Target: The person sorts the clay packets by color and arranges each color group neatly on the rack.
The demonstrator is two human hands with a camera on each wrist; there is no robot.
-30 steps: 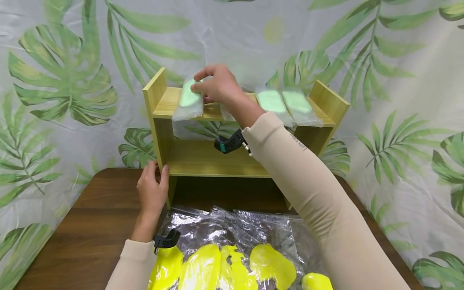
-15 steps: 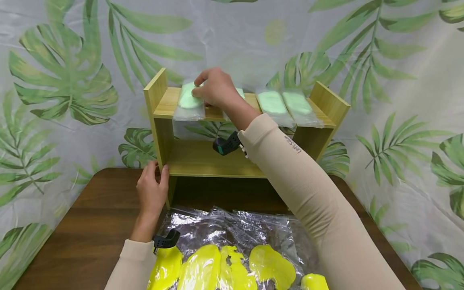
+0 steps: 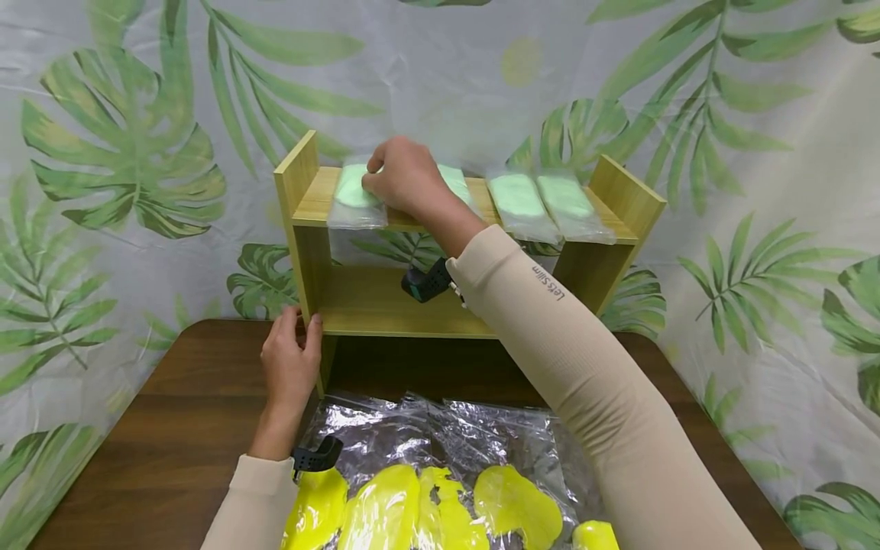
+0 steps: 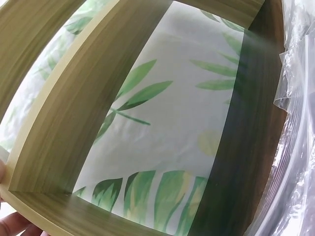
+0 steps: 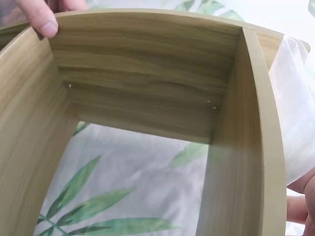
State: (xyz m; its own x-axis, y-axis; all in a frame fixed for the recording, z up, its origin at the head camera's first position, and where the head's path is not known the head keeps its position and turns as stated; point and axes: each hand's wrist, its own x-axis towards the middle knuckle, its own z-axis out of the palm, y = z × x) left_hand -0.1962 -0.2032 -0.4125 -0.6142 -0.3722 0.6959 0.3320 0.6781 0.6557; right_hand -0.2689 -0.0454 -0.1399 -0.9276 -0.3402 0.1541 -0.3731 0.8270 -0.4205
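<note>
My right hand [image 3: 409, 176] is at the left end of the top board, with thumb and forefinger at the right side of a clear plastic bag [image 3: 354, 191] of pale green filling. This bag lies flat, its front end hanging over the board's edge. In the right wrist view, fingertips [image 5: 301, 196] are right at the whitish bag [image 5: 294, 108]. My left hand [image 3: 292, 355] grips the left side panel of the small wooden shelf [image 3: 406, 302], thumb on its front edge, fingers around the outside. Its thumb [image 5: 47, 24] shows in the right wrist view.
Several more pale green bags [image 3: 517, 197] lie along the top board; my right hand partly covers one. On the dark brown table [image 3: 172, 428], clear zip bags [image 3: 481, 420] with bright yellow filling [image 3: 516, 504] lie before the shelf. A leaf-patterned cloth [image 3: 467, 76] hangs behind.
My right hand has lowered slightly and turned, and the green bag under it now lies flatter and straighter on the board. The left hand stays on the side panel.
</note>
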